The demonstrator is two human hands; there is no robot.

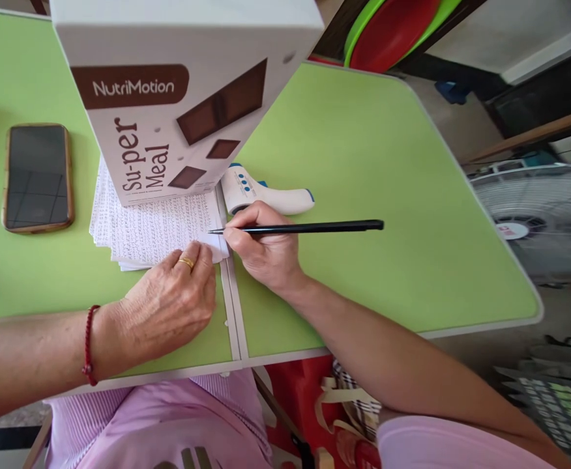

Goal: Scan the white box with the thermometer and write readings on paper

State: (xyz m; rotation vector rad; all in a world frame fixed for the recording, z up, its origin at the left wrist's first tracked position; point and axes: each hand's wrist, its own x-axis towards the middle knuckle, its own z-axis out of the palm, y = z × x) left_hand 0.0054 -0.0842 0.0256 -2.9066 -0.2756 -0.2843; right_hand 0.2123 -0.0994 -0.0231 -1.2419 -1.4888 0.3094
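Note:
My right hand [264,251] is closed in a writing grip around a slim black pen [315,228]. The pen's tip points left and meets the paper near its right edge. Bent and drawn together, the fingers of my left hand [168,303] press on the lower right part of the handwritten paper sheets [163,228], just below the pen tip. The fingertips are partly hidden. Dense rows of writing cover most of the top sheet, with a blank patch by the pen. A tall white box [139,137] stands over the far part of the stack.
A white and blue handheld thermometer [276,197] lies just beyond my right hand. On the left is a phone [38,177] in a brown case. The green table [388,163] has a seam beside the paper. A fan [534,221] stands past its right edge.

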